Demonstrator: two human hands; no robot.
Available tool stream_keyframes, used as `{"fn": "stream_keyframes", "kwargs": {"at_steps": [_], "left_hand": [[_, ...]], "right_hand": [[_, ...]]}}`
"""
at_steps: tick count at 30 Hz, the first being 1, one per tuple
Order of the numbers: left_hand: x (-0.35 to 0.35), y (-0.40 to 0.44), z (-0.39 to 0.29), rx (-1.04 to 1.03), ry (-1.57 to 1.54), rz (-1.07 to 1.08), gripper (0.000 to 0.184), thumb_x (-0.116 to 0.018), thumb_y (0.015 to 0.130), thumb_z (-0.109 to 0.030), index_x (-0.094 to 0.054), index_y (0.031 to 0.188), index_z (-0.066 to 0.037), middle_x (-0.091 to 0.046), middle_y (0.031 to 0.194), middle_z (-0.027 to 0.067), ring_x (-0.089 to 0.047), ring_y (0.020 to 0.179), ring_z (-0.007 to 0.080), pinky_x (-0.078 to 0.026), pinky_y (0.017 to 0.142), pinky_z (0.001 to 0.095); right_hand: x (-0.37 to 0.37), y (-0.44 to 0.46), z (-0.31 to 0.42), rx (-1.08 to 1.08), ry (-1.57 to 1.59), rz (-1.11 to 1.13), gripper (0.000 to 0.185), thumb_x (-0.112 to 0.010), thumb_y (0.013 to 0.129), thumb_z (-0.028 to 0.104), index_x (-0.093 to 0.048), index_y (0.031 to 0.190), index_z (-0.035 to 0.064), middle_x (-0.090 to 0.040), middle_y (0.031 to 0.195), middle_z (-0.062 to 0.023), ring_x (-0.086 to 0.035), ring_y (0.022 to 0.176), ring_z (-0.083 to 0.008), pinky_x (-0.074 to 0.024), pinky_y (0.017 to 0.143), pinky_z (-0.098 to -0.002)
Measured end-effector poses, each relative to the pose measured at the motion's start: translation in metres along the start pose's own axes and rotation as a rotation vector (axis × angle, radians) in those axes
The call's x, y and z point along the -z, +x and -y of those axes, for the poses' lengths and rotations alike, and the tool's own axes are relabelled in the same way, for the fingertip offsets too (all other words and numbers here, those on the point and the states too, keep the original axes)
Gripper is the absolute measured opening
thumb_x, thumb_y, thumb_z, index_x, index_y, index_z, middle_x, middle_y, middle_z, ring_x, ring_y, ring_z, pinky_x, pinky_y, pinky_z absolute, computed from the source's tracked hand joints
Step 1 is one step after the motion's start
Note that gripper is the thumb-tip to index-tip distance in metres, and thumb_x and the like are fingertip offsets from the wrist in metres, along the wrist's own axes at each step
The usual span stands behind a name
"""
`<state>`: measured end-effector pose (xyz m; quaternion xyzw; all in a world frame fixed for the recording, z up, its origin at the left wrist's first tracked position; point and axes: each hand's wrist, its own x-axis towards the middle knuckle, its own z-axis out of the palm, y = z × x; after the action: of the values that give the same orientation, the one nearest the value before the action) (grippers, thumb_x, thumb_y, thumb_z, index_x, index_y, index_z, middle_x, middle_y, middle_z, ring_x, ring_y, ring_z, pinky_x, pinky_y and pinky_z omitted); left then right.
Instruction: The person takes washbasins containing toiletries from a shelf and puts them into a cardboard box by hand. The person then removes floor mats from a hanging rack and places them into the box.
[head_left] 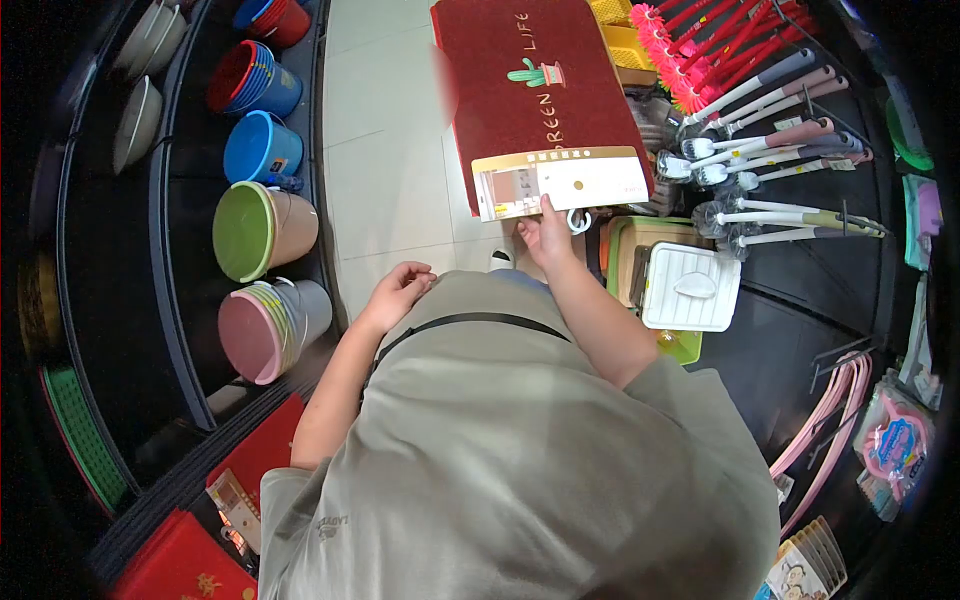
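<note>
"Where's the mat?"
"In the right hand, which grips its near edge, thumb over the label."
"And the left hand?"
"Half open, apart from the mat, to its left."
"Buckets?"
"Shelved left of the mat."

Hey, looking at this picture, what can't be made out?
All in the head view:
- Red mat: far end cut off by the top edge; underside faces away.
- Card: smallest print too small to read.
- Right hand: any fingertips beneath the card are hidden by it.
- Shoe: mostly covered by clothing.
- Red item at lower left: cut off by the bottom edge.
</note>
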<state>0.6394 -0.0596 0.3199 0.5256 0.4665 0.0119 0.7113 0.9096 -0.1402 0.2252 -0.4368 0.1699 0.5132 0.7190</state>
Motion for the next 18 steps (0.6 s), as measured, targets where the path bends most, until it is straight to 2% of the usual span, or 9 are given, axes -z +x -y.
{"fn": "stream_keyframes", "kwargs": {"at_steps": [3,9,11,15,18], "left_hand": [[0.0,0.0,0.0,0.013,0.009,0.002,0.027,-0.051,0.09,-0.012,-0.049,0.113,0.003,-0.06,0.102,0.0079,-0.054,0.09,0.0116,-0.043,0.08,0.0243],[0.001,0.004,0.004,-0.001,0.014,0.023,0.027,-0.05,0.089,-0.01,-0.049,0.113,0.003,-0.06,0.103,0.0088,-0.054,0.093,0.0124,-0.043,0.083,0.0251],[0.001,0.005,0.005,-0.013,0.014,0.028,0.027,-0.05,0.089,-0.009,-0.049,0.113,0.003,-0.06,0.103,0.0091,-0.055,0.093,0.0129,-0.043,0.083,0.0255],[0.002,0.003,0.004,-0.02,0.028,0.043,0.026,-0.05,0.09,-0.01,-0.049,0.113,0.002,-0.06,0.104,0.0092,-0.055,0.093,0.0135,-0.043,0.084,0.0258],[0.005,0.001,0.005,-0.034,0.064,0.018,0.027,-0.051,0.09,-0.012,-0.049,0.113,0.002,-0.06,0.104,0.0087,-0.054,0.093,0.013,-0.043,0.084,0.026]], "right_hand": [[0.005,0.0,-0.002,-0.005,-0.04,0.009,0.028,-0.047,0.094,0.03,-0.041,0.117,0.0145,-0.052,0.105,-0.0034,-0.054,0.081,-0.0182,-0.0433,0.062,-0.0292],[0.013,0.007,-0.009,-0.056,-0.212,-0.101,0.025,-0.044,0.095,0.03,-0.042,0.113,0.0123,-0.052,0.102,-0.005,-0.058,0.076,-0.0188,-0.0433,0.056,-0.0263],[0.014,0.007,-0.012,-0.032,-0.239,-0.172,0.025,-0.044,0.095,0.028,-0.041,0.11,0.0073,-0.052,0.1,-0.01,-0.06,0.067,-0.02,-0.0412,0.05,-0.025],[0.013,0.005,-0.014,-0.008,-0.257,-0.146,0.027,-0.043,0.095,0.029,-0.04,0.11,0.0059,-0.052,0.1,-0.01,-0.06,0.068,-0.0202,-0.041,0.049,-0.0247],[0.014,0.007,-0.017,0.011,-0.296,-0.146,0.032,-0.044,0.094,0.032,-0.037,0.114,0.0077,-0.051,0.101,-0.011,-0.06,0.076,-0.0217,-0.0427,0.053,-0.0273]]}}
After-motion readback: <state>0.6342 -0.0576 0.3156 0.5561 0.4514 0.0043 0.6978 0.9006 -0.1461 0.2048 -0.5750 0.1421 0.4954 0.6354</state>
